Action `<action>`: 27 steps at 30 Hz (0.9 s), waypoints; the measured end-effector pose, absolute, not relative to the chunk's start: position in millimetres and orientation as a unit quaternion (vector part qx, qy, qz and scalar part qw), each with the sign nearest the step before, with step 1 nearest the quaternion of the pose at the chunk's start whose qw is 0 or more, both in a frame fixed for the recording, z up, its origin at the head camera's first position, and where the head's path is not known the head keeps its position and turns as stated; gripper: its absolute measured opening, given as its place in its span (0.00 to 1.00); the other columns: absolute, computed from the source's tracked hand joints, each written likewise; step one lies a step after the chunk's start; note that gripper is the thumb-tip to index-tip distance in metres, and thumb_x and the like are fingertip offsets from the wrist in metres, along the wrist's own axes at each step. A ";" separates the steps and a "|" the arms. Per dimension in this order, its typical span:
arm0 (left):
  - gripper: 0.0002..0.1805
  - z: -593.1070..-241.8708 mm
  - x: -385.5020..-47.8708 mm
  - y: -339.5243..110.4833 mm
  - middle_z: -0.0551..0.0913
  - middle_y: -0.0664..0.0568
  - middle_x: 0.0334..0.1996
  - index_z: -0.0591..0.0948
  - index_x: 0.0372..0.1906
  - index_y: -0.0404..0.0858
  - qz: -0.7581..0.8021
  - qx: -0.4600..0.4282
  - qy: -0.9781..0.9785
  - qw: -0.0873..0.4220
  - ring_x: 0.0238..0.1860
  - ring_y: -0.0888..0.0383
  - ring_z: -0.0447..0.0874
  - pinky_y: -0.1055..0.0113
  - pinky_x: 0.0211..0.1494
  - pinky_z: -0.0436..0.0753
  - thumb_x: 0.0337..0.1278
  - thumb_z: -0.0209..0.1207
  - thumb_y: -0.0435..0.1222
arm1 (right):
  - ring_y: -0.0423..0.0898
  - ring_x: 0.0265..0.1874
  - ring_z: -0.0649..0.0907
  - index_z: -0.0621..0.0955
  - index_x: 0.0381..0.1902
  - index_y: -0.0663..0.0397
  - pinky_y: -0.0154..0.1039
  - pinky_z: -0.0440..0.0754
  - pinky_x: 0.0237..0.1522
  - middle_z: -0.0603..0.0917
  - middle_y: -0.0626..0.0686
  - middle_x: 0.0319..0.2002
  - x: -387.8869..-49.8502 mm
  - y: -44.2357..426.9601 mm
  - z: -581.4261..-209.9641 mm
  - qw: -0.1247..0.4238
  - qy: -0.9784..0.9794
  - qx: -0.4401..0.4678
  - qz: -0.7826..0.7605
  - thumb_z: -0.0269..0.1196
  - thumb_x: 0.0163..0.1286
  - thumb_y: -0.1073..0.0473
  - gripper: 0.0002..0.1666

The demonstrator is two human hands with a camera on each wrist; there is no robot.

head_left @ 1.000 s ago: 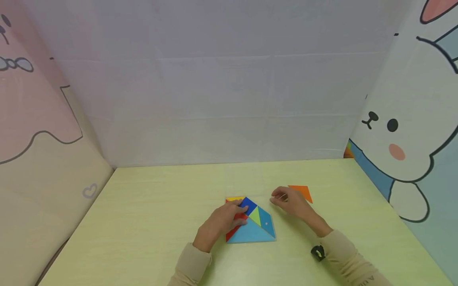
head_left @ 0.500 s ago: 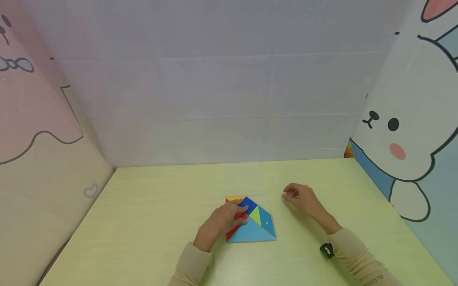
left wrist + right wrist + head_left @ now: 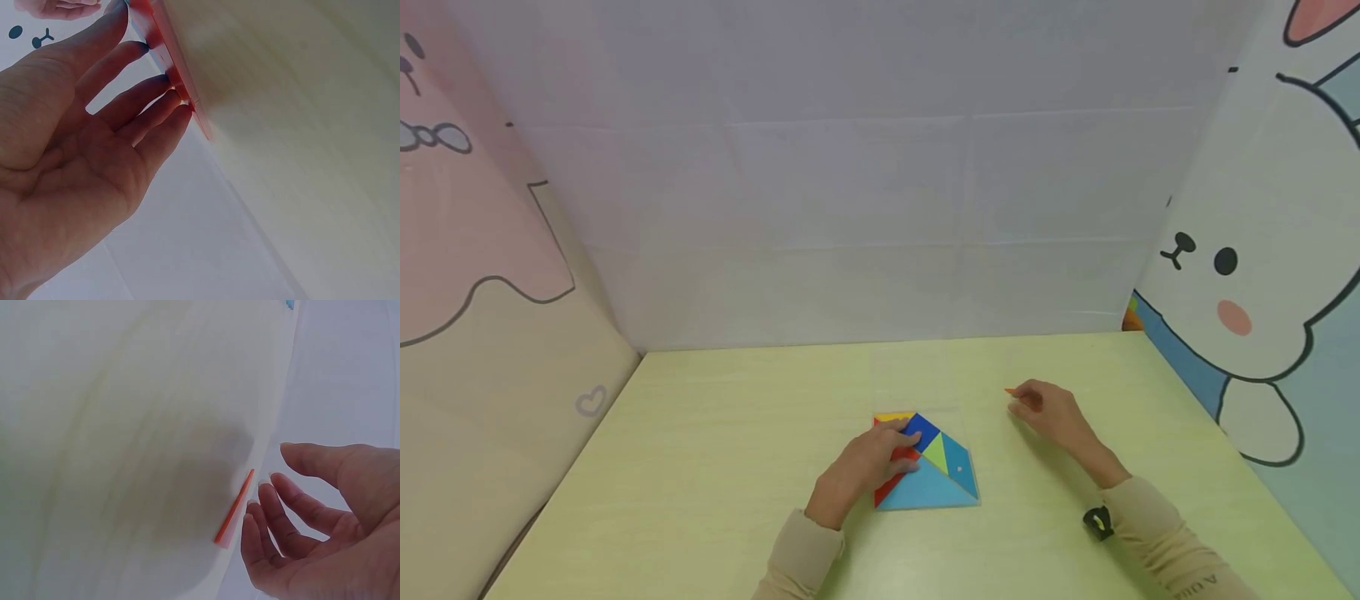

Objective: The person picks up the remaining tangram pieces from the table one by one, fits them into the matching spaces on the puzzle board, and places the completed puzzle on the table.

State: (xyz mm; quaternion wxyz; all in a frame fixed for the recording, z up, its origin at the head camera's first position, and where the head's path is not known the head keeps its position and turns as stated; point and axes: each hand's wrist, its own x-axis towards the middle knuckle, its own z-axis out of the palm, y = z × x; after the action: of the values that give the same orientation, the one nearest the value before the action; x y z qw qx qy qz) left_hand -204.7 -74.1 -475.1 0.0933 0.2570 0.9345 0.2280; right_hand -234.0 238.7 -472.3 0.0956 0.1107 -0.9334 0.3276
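Observation:
Flat tangram pieces lie fitted together at mid-table in the head view. Among them are a large light-blue triangle (image 3: 928, 485), a red piece (image 3: 886, 490), a blue square (image 3: 922, 431), a small green triangle (image 3: 937, 454) and a yellow piece (image 3: 891, 416). My left hand (image 3: 865, 460) rests on the red and blue pieces with spread fingers and covers part of them. To the right, my right hand (image 3: 1052, 414) hovers with loosely bent fingers, holding nothing. Close to its fingertips, an orange tangram piece (image 3: 234, 515) lies on the table, mostly hidden by the hand in the head view.
The pale yellow table (image 3: 715, 467) extends on both sides of the pieces. Behind it stands a whitish sheet wall (image 3: 850, 208), and side panels with cartoon animals flank it. A dark device (image 3: 1097, 522) is at my right wrist.
My right hand has moved away from the pieces, to the right and slightly back, passing over the orange piece and now covering most of it. The left hand has stayed in place.

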 end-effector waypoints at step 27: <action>0.27 -470.4 -203.4 -72.6 0.73 0.43 0.72 0.80 0.68 0.40 0.215 0.256 0.937 0.100 0.72 0.45 0.71 0.51 0.66 0.78 0.66 0.67 0.42 | 0.68 0.43 0.81 0.79 0.48 0.79 0.62 0.79 0.47 0.83 0.73 0.43 -242.6 268.7 -473.3 0.082 -0.949 0.077 0.294 0.71 0.67 0.64 0.21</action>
State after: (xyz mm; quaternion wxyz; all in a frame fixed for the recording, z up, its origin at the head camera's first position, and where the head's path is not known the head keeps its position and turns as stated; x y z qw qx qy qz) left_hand -203.4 -72.6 -470.4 0.1003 0.2558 0.9371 0.2151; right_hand -242.6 268.7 -473.3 0.0818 0.0771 -0.9492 0.2939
